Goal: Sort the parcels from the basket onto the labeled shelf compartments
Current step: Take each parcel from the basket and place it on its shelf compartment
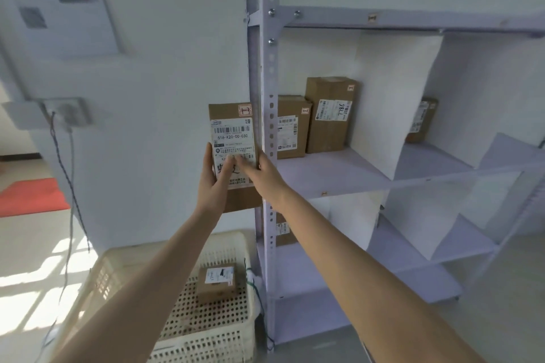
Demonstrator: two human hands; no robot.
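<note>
**Cardboard parcel held up beside the shelf post**

Brown cardboard fills the middle of my view: a flat rectangular parcel with a white barcode label [233, 138], held upright in the air just at 9 o'clock of the pale lavender metal shelf [269, 68], against its front post. My left hand [211, 183] grips it from the lower left. The fingers curl round that edge and the thumb lies over the label, so this hand carries it. My right hand [265, 177] comes in from 4 o'clock. Its fingers are stretched out fairly straight with their blurred tips on the label's lower part, touching rather than wrapping it.

At 3 o'clock of the held parcel, in the upper left compartment, two brown cardboard boxes stand upright side by side. The shorter box [292, 127] is nearest the post, and the taller box [328, 115] stands just beside it, next to a curved white sheet divider [392, 103]. Beyond that divider, a smaller brown parcel [421, 121] sits in the next compartment. One level down, behind the post, part of another brown parcel [284, 230] shows.

At 6 o'clock, on the floor, stands the cream perforated plastic basket [206, 330], with one small brown box bearing a white label [216, 281] lying on its bottom. A red mat [32, 197] lies on the floor at 9 o'clock.
</note>
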